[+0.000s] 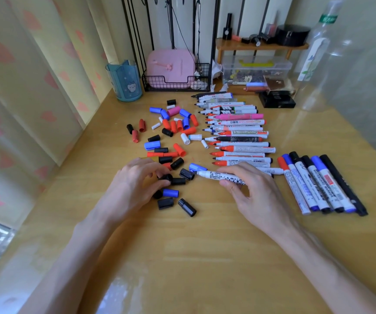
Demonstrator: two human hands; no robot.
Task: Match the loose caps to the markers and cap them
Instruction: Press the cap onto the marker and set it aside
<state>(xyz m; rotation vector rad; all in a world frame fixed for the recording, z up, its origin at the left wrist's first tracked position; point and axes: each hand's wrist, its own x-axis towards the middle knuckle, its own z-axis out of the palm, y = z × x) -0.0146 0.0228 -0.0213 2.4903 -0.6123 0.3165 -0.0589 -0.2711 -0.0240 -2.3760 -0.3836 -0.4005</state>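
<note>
Head view — a wooden table (205, 257) during marker sorting. The left hand (135, 184) pinches a black cap (166, 177) between thumb and fingertips at the near edge of the loose caps (173, 125), which lie scattered in red, blue, black, white and pink left of centre. The right hand (252, 193) grips a white marker (216, 176) with a black pattern, its bare tip pointing left toward the cap but apart from it. Behind it lies a row of uncapped markers (241, 139); at right — six capped markers (318, 184), side by side.
</note>
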